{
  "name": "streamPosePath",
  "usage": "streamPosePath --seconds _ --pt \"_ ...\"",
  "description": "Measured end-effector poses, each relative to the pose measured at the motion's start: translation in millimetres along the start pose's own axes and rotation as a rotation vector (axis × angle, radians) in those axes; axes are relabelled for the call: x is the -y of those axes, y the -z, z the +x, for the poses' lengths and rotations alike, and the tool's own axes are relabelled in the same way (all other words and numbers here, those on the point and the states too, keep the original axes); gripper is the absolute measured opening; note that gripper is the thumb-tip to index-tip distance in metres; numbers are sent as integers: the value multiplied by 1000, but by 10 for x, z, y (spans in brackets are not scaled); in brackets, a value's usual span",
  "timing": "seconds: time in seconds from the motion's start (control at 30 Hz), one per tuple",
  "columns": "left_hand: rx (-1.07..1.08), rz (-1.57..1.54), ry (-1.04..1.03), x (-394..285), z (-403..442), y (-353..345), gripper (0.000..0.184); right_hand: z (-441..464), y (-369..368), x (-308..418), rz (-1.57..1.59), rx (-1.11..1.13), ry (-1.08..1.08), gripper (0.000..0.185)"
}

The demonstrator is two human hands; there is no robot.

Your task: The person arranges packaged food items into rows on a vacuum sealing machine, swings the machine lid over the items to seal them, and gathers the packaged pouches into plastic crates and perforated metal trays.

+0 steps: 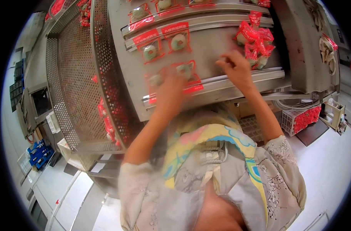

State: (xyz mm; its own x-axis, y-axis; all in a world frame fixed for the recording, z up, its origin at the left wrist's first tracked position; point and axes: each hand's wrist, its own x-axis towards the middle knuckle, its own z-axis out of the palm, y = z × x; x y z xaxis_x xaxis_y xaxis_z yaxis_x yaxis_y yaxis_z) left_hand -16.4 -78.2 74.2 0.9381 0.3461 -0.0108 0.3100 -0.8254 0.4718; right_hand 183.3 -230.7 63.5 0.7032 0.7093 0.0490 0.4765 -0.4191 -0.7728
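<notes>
My left hand [172,86] is blurred over two clear-and-red plastic packets near the front of the metal tray; its fingers are smeared, so their grip is unclear. One of these packets [185,71] shows a pale green round item inside. To the right, my right hand [238,71] hovers above the tray surface with loosely curled fingers, slightly apart, and nothing visible in them. Just beyond it lies a heap of red packets [256,40]. Two more packets, a left one [149,48] and a right one [178,40], lie flat behind my left hand.
Metal rails [218,81] cross the tray's front and back, with more packets [141,13] along the far side. On the left stands a perforated metal bin [75,77], red packets along its right side. A crate of red packets [306,119] sits low at right.
</notes>
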Motion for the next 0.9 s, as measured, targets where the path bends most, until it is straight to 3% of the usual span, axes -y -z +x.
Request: streamPosePath --seconds 0.07,0.17,0.33,0.43,0.53,0.63,0.7,0.9 --pt "20 -20 -129 -11 -79 -83 31 8 351 -20 -179 -257 21 40" --pt "58 14 -213 87 -124 -270 24 123 741 -63 -397 -461 306 43" --pt "64 -135 -189 -101 -119 -140 23 141 817 -283 -619 -264 309 29" --pt "-12 -338 -66 -364 50 -296 25 172 791 -293 -688 -223 300 20" --pt "235 -970 356 -759 491 -614 29 190 794 -256 -610 -220 284 19" --pt "575 -1596 877 -1110 1064 -963 49 210 823 -232 -561 -225 232 16" --pt "711 -2038 1127 -1134 1342 -1434 46 220 850 -277 -555 -178 205 16" --pt "604 -1968 1199 -1419 1614 -1295 32 178 939 -225 -391 -141 153 17"
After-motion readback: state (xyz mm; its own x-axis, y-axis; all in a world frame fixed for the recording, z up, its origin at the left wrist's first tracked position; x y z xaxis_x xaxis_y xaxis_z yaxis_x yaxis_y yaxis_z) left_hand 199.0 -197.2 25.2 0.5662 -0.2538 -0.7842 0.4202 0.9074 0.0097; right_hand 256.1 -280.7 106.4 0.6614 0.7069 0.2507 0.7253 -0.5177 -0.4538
